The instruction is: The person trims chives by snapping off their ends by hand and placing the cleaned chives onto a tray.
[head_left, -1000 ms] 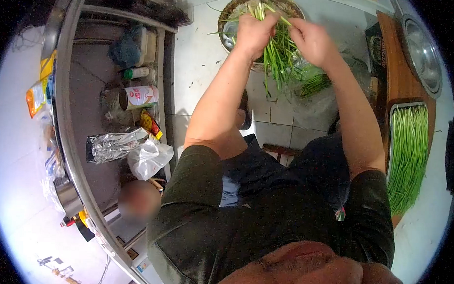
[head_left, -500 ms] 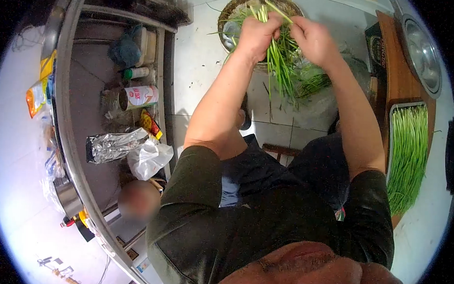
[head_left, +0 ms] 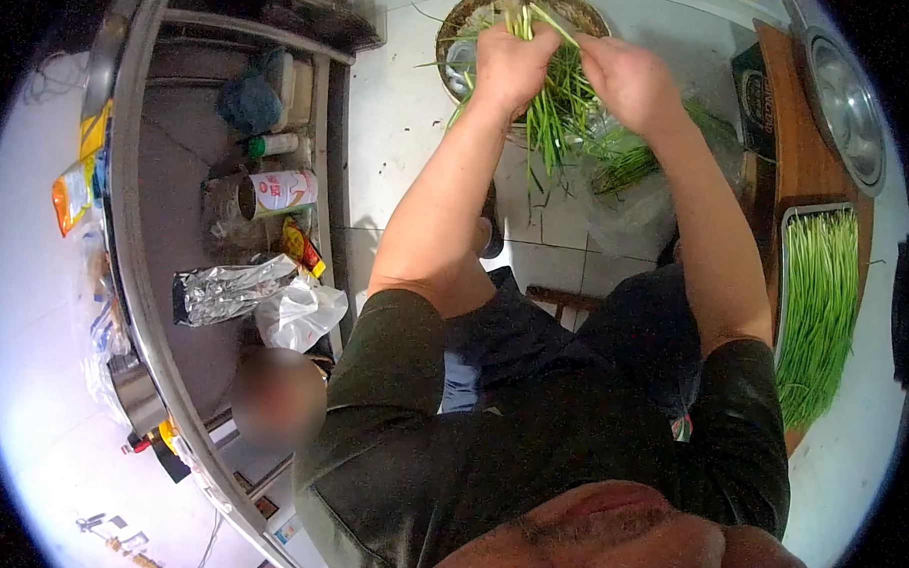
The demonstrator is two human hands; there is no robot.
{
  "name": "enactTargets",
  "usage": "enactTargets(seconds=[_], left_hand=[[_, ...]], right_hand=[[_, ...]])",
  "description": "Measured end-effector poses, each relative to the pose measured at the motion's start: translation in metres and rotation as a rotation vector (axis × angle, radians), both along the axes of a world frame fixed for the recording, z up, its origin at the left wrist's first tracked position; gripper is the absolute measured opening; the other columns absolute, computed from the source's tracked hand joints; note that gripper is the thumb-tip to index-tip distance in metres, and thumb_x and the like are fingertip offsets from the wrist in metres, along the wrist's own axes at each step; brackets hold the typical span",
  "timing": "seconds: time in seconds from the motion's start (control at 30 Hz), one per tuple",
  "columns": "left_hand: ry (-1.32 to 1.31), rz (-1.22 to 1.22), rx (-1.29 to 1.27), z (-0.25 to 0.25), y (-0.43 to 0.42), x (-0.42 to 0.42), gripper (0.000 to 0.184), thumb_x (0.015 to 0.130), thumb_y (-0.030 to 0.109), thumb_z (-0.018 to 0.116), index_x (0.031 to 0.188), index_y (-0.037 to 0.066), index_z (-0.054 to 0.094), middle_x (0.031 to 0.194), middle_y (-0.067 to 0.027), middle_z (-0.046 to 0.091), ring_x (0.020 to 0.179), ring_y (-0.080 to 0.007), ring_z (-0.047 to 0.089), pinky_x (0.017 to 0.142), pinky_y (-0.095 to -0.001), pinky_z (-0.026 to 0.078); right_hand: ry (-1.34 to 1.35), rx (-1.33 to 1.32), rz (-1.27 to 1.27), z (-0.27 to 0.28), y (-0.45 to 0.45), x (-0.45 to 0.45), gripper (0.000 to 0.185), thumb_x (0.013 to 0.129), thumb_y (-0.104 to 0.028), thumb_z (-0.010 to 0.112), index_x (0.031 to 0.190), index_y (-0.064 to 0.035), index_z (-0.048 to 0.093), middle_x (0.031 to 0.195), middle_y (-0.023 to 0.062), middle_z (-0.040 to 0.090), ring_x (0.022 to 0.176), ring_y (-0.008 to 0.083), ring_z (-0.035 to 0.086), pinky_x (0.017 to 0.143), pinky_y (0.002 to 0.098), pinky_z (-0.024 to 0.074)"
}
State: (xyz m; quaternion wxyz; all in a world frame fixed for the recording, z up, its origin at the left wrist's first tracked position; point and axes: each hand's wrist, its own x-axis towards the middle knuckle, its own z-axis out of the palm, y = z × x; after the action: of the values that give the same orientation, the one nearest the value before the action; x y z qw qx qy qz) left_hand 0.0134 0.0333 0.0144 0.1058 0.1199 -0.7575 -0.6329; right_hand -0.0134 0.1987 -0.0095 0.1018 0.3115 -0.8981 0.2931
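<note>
My left hand (head_left: 515,68) is closed round a bunch of long green stalks (head_left: 561,112) with pale ends, whose green tips hang toward the floor. Close on its right, my right hand (head_left: 627,82) pinches the stem of a stalk that slants up to the left. Both hands are over a round basin (head_left: 451,29) with plant scraps in it. More green stalks (head_left: 624,170) lie on a clear plastic bag (head_left: 627,222) on the floor, below my right hand.
At the right, a tray (head_left: 786,296) of neatly lined green stalks stands by a wooden board (head_left: 795,146) and a metal bowl (head_left: 846,112). A shelf at the left holds a can (head_left: 285,193), foil (head_left: 234,291) and a white bag (head_left: 301,314). A blurred round shape is below.
The hanging bunch has swung left and up a little with my left hand. My right hand has shifted slightly, still pinching a stalk beside it.
</note>
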Motion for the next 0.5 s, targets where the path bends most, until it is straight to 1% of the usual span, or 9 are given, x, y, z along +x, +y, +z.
enactTargets(seconds=[0.03, 0.13, 0.17, 0.23, 0.33, 0.37, 0.4, 0.43, 0.5], left_hand=[[0.003, 0.010, 0.027, -0.003, -0.001, -0.001, 0.020, 0.081, 0.016, 0.063, 0.072, -0.002, 0.063, 0.061, -0.0025, 0.058, 0.056, -0.0092, 0.050, 0.051, -0.0296, 0.042], [-0.071, 0.057, 0.109, 0.004, 0.000, 0.000, 0.018, 0.082, 0.013, 0.063, 0.072, -0.002, 0.063, 0.061, -0.0029, 0.058, 0.056, -0.0098, 0.051, 0.050, -0.0290, 0.041], [-0.111, 0.074, 0.136, 0.007, 0.000, 0.001, 0.017, 0.082, 0.012, 0.063, 0.073, -0.001, 0.062, 0.061, -0.0029, 0.058, 0.056, -0.0100, 0.052, 0.050, -0.0287, 0.041], [-0.060, 0.146, 0.240, 0.007, -0.004, -0.002, 0.016, 0.083, 0.012, 0.062, 0.074, -0.001, 0.062, 0.059, -0.0027, 0.056, 0.053, -0.0109, 0.051, 0.048, -0.0285, 0.040], [0.086, 0.245, 0.416, -0.004, -0.014, -0.014, 0.015, 0.084, 0.013, 0.062, 0.075, 0.001, 0.061, 0.058, -0.0024, 0.054, 0.049, -0.0119, 0.050, 0.045, -0.0287, 0.038], [0.148, 0.276, 0.477, -0.011, -0.020, -0.019, 0.015, 0.085, 0.013, 0.062, 0.075, 0.002, 0.061, 0.057, -0.0023, 0.054, 0.048, -0.0123, 0.050, 0.043, -0.0288, 0.038], [0.111, 0.210, 0.496, -0.002, -0.024, -0.019, 0.017, 0.085, 0.013, 0.061, 0.072, 0.003, 0.059, 0.057, -0.0019, 0.054, 0.046, -0.0122, 0.049, 0.042, -0.0295, 0.038], [0.034, 0.206, 0.392, 0.004, -0.022, -0.015, 0.017, 0.086, 0.014, 0.061, 0.072, 0.003, 0.059, 0.057, -0.0017, 0.054, 0.047, -0.0120, 0.049, 0.043, -0.0293, 0.038], [-0.123, 0.200, 0.183, 0.020, -0.016, -0.001, 0.018, 0.086, 0.015, 0.061, 0.073, 0.003, 0.059, 0.057, -0.0014, 0.054, 0.049, -0.0116, 0.050, 0.044, -0.0289, 0.038]], right_hand=[[0.005, -0.003, 0.004, 0.000, 0.000, 0.000, 0.027, 0.092, -0.021, 0.055, 0.115, -0.0110, 0.063, 0.097, 0.0167, 0.065, 0.087, 0.0386, 0.061, 0.073, 0.0451, 0.0502], [0.036, -0.113, -0.029, 0.002, -0.003, 0.003, 0.016, 0.088, -0.022, 0.056, 0.100, -0.0116, 0.062, 0.088, 0.0163, 0.064, 0.080, 0.0398, 0.061, 0.068, 0.0501, 0.0507], [-0.003, -0.104, -0.019, 0.002, -0.002, 0.003, 0.020, 0.090, -0.022, 0.055, 0.105, -0.0102, 0.062, 0.090, 0.0167, 0.064, 0.081, 0.0387, 0.061, 0.069, 0.0471, 0.0507], [-0.083, -0.084, 0.002, 0.004, 0.001, 0.002, 0.029, 0.093, -0.023, 0.053, 0.116, -0.0075, 0.062, 0.093, 0.0174, 0.065, 0.082, 0.0364, 0.063, 0.071, 0.0411, 0.0508], [-0.175, -0.113, 0.020, -0.004, 0.005, -0.004, 0.030, 0.094, -0.023, 0.052, 0.118, -0.0064, 0.061, 0.090, 0.0160, 0.067, 0.078, 0.0307, 0.064, 0.070, 0.0373, 0.0505], [-0.213, -0.155, 0.025, -0.003, 0.005, -0.004, 0.031, 0.095, -0.023, 0.051, 0.119, -0.0054, 0.060, 0.089, 0.0139, 0.067, 0.076, 0.0272, 0.064, 0.069, 0.0357, 0.0503], [-0.250, -0.196, 0.030, -0.002, 0.005, -0.005, 0.031, 0.096, -0.023, 0.050, 0.119, -0.0043, 0.059, 0.088, 0.0119, 0.068, 0.074, 0.0236, 0.063, 0.068, 0.0341, 0.0501], [-0.286, -0.238, 0.035, -0.001, 0.006, -0.005, 0.032, 0.097, -0.023, 0.049, 0.120, -0.0033, 0.059, 0.087, 0.0099, 0.068, 0.072, 0.0201, 0.063, 0.067, 0.0325, 0.0498], [-0.475, -0.393, 0.048, -0.003, 0.003, -0.006, 0.030, 0.096, -0.026, 0.049, 0.113, -0.0056, 0.061, 0.085, 0.0087, 0.068, 0.066, 0.0188, 0.061, 0.063, 0.0324, 0.0494]])
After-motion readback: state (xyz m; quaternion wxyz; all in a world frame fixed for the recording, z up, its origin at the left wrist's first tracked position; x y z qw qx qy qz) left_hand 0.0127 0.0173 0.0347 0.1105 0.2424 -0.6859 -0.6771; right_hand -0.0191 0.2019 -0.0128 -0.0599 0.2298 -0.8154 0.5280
